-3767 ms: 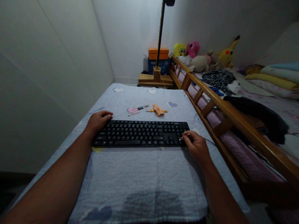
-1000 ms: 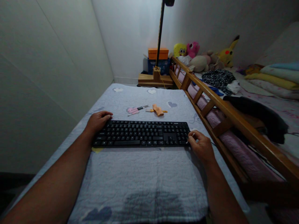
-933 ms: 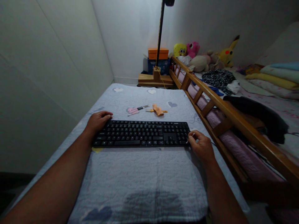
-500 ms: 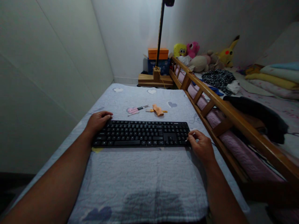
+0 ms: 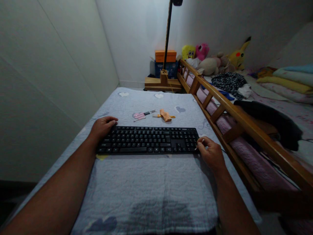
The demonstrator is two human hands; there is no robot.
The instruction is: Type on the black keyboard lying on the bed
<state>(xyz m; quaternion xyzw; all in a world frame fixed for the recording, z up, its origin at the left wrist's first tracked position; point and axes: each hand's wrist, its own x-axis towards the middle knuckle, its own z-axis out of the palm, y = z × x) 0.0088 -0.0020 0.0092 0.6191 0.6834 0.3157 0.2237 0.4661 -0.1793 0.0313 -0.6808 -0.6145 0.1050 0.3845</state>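
A black keyboard (image 5: 144,140) lies on the patterned cloth. My left hand (image 5: 104,127) is closed round its left end, thumb along the top corner and the other fingers partly hidden. Between the fingertips of my right hand (image 5: 210,150) is a thin white cotton swab (image 5: 196,148), its lower tip close to the number keys at the right end. Whether that tip touches a key I cannot tell. Behind the keyboard lie a second cotton swab (image 5: 140,119), a slim tool with a black grip (image 5: 146,113), and an orange cloth (image 5: 165,115) across an orange-handled brush (image 5: 156,116).
A wooden bed rail (image 5: 227,107) runs along the right side, with plush toys (image 5: 210,65) and bedding beyond. At the far end stand a wooden base (image 5: 156,84) with a black pole (image 5: 167,36) and an orange box (image 5: 165,56). A pale wall panel (image 5: 53,81) borders the left.
The swab in my right hand has shifted very slightly at the number keys. My left hand and the keyboard look unmoved.
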